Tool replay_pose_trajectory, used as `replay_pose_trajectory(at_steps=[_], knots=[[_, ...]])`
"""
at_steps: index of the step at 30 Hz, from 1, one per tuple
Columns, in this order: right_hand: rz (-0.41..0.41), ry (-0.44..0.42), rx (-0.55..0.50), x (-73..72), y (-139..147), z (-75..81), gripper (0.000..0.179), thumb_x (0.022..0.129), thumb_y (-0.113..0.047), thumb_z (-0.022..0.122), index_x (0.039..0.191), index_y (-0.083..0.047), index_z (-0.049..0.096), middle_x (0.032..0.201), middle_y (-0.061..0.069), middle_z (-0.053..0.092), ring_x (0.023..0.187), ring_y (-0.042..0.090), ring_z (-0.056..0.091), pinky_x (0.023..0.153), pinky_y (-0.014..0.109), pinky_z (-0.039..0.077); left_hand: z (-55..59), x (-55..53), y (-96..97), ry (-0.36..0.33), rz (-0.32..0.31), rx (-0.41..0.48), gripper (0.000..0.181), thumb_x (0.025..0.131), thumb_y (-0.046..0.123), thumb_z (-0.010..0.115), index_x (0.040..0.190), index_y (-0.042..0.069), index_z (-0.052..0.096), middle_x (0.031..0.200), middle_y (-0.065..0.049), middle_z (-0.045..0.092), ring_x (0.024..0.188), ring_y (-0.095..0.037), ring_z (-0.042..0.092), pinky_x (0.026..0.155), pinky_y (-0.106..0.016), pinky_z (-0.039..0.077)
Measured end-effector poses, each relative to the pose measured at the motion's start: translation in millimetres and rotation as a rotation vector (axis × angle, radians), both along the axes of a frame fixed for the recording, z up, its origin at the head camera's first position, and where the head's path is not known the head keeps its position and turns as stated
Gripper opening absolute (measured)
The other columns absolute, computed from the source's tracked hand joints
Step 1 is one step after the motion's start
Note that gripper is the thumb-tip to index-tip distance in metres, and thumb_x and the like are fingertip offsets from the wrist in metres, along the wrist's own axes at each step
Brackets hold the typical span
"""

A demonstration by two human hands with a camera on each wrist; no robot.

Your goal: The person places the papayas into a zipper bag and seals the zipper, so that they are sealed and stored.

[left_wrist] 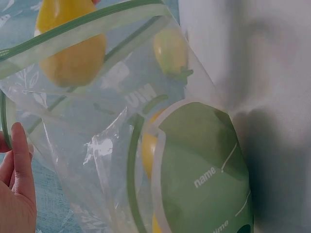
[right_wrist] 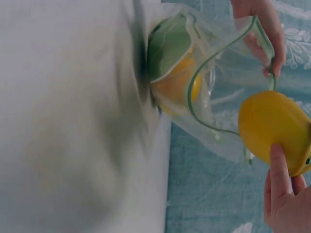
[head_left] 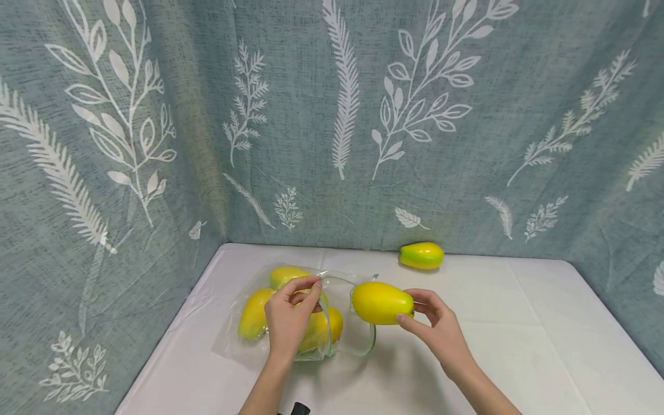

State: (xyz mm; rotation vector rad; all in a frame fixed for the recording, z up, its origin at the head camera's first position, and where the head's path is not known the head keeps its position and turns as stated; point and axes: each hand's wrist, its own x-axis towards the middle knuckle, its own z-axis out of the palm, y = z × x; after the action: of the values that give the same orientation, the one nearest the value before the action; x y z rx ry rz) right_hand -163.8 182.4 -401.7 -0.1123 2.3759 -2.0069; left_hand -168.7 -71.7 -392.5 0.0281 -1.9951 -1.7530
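A yellow papaya is in my right hand, gripped by its end between thumb and fingers. Its other end points left at the open mouth of a clear zip bag with green seal strips. My left hand pinches the bag's rim at the top and holds the mouth apart. Several papayas lie inside the bag on the table, partly hidden behind the left hand. In the left wrist view, a green printed label covers part of the bag.
Another papaya, yellow and green, lies at the table's back edge by the patterned curtain. A white cloth covers the table. A small black object pokes in at the bottom edge of the head view.
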Motion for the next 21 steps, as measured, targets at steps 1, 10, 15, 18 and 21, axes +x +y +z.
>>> replay_pose_trajectory(at_steps=[1, 10, 15, 18, 21], knots=[[0.004, 0.005, -0.005, -0.3, -2, -0.3, 0.049, 0.083, -0.019, 0.078, 0.126, -0.01, 0.056, 0.128, 0.003, 0.057, 0.117, 0.023, 0.051, 0.09, 0.028, 0.05, 0.4, -0.1, -0.2, 0.0, -0.001, 0.003, 0.01, 0.086, 0.008, 0.074, 0.096, 0.006, 0.076, 0.08, -0.008, 0.073, 0.052, -0.016, 0.065, 0.048, -0.03, 0.053], [0.011, 0.05, -0.026, -2.8, -29, -1.1, 0.046, 0.081, -0.02, 0.08, 0.122, -0.013, 0.06, 0.119, 0.003, 0.059, 0.112, 0.021, 0.053, 0.095, 0.037, 0.046, 4.4, 0.0, -2.0, -0.01, -0.003, 0.034, 0.009, 0.087, 0.01, 0.074, 0.095, 0.008, 0.076, 0.083, -0.009, 0.073, 0.053, -0.017, 0.066, 0.05, -0.032, 0.054], [0.065, 0.081, -0.08, -5.2, -52, -1.5, 0.036, 0.084, -0.021, 0.078, 0.116, -0.012, 0.063, 0.105, 0.007, 0.062, 0.105, 0.019, 0.059, 0.101, 0.038, 0.042, 8.8, 0.8, -0.6, 0.005, -0.002, 0.05, 0.009, 0.087, 0.01, 0.074, 0.095, 0.009, 0.076, 0.085, -0.014, 0.073, 0.054, -0.017, 0.066, 0.054, -0.028, 0.056], [0.137, 0.09, -0.104, -4.9, -58, -1.0, 0.031, 0.088, -0.017, 0.074, 0.115, -0.007, 0.064, 0.108, 0.008, 0.066, 0.105, 0.02, 0.062, 0.095, 0.032, 0.049, 10.5, 1.2, 0.3, 0.015, -0.012, 0.065, 0.01, 0.087, 0.009, 0.074, 0.096, 0.006, 0.075, 0.088, -0.013, 0.073, 0.054, -0.017, 0.067, 0.059, -0.029, 0.058], [0.154, 0.1, -0.094, -2.8, -58, -0.6, 0.026, 0.089, -0.013, 0.072, 0.113, -0.006, 0.065, 0.108, 0.009, 0.067, 0.104, 0.02, 0.063, 0.092, 0.027, 0.05, 10.8, 1.6, 0.3, 0.021, -0.018, 0.078, 0.012, 0.087, 0.008, 0.073, 0.098, 0.003, 0.075, 0.09, -0.014, 0.073, 0.055, -0.016, 0.066, 0.06, -0.03, 0.058]])
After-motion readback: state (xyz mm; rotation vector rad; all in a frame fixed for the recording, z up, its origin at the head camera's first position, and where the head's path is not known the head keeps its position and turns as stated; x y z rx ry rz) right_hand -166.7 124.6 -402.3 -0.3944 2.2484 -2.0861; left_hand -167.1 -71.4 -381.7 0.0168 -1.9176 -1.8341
